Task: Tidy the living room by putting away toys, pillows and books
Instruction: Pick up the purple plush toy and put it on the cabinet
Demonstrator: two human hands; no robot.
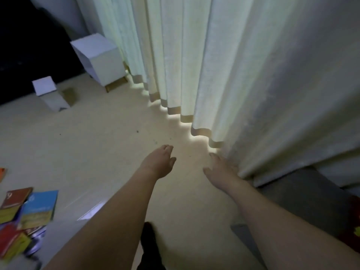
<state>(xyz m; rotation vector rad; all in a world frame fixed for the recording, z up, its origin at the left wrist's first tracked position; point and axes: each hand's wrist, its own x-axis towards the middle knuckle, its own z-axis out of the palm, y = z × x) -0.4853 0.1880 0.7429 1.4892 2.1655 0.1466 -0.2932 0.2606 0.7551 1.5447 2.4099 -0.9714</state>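
Observation:
Both my arms reach forward over the pale floor. My left hand [158,162] hangs in the air with relaxed fingers and holds nothing. My right hand [221,169] is spread flat, its outer edge against the hem of the long white curtain [194,65]. Several colourful books [23,213] lie in a loose heap at the lower left, among them a blue one and a brown one. An orange corner of another book [2,173] shows at the left edge.
A white side cabinet [99,59] on wooden legs stands at the back by the curtain. A small white box [49,93] sits on the floor to its left. A grey surface [303,203] lies at the lower right, with something red [353,217] at the edge.

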